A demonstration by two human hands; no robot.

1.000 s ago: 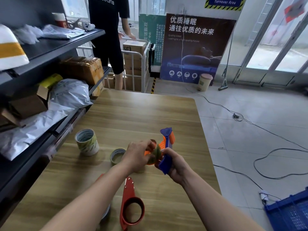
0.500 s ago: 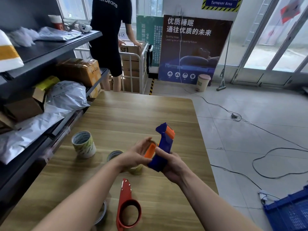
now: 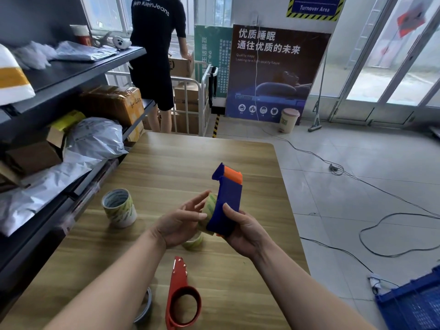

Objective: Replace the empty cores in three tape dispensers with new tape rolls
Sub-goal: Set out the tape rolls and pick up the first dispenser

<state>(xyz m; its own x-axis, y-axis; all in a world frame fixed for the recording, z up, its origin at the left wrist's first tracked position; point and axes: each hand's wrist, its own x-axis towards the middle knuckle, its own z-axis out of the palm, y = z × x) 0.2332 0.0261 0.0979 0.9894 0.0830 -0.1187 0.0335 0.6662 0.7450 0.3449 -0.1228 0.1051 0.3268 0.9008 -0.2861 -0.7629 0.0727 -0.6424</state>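
Head view. Gripped the blue dispenser (image 3: 226, 206) upright in the right hand (image 3: 247, 234), above the near middle of the tabletop (image 3: 190, 160), with thumb laid across the near face and fingers curled round behind, likely to brace the body while a roll was seated. Pressed against its left side with the left hand (image 3: 181, 222), fingers (image 3: 197, 203) straight and spread, clasping nothing, laid flat on the tape roll (image 3: 211, 206). Judged as pushing that roll home onto the hub; could not tell whether fully seated. Saw the roll as pale and translucent with green printing, wedged between left palm and blue frame. Noted an orange tip (image 3: 233, 175) at the dispenser's far, upper end.

Found the stacked rolls (image 3: 119, 208) standing to the far left of the hands, within reach, probably stock for the other dispensers: same clear film, green lettering, white-lined cores. Found the red dispenser (image 3: 182, 298) lying flat at the near edge, with nothing in its ring, apparently waiting its turn. Spotted a small roll (image 3: 194, 241) just under the left hand and a grey ring (image 3: 145, 308) beside the left forearm, both too hidden to call core or tape.
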